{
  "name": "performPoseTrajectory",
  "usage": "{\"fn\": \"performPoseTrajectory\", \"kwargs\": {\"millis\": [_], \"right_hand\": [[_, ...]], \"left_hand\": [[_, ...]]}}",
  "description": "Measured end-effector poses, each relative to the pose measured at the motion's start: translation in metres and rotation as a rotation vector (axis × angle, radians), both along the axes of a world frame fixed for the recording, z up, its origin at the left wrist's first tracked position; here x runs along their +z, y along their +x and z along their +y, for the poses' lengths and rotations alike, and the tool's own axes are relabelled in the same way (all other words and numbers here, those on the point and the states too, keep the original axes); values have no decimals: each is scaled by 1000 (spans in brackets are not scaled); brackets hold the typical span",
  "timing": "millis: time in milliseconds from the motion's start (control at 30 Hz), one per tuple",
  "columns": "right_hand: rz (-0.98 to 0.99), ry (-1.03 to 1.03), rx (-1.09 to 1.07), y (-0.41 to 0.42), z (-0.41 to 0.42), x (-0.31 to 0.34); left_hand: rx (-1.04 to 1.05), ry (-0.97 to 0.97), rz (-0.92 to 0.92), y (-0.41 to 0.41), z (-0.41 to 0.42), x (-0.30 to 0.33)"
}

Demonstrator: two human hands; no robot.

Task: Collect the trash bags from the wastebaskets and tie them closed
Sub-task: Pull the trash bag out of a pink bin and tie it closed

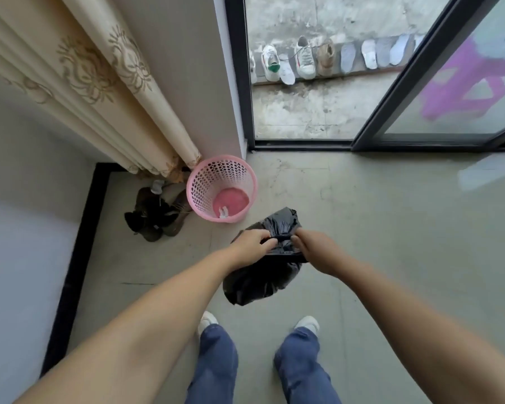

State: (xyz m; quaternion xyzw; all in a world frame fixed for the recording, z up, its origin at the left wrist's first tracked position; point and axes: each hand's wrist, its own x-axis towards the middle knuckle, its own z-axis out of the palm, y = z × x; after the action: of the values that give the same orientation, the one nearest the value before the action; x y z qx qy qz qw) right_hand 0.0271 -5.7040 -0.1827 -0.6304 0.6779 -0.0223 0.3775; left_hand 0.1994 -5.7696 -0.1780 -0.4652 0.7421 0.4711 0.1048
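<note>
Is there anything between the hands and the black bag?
No. The left hand and right hand already grip the black trash bag at its gathered neck, pulling it sideways. The pink wastebasket stands apart.

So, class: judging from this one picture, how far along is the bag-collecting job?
Done: the pink wastebasket stands unlined, its black trash bag out. In hand: left hand and right hand pull the bag's twisted neck apart, tying it. Left: finishing the knot; other wastebaskets aren't visible.

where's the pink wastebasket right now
In the head view the pink wastebasket stands on the floor left of centre, beside the curtain, just beyond the black trash bag.
</note>
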Motion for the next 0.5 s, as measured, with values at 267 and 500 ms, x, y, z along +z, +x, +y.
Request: {"fn": "performPoseTrajectory", "kwargs": {"millis": [267,500], "right_hand": [[10,78,-60,10,77,74],[48,-10,-419,25,155,115]], "left_hand": [[-295,-231,-133,-2,59,63],[-709,-292,-56,-27,80,106]]}}
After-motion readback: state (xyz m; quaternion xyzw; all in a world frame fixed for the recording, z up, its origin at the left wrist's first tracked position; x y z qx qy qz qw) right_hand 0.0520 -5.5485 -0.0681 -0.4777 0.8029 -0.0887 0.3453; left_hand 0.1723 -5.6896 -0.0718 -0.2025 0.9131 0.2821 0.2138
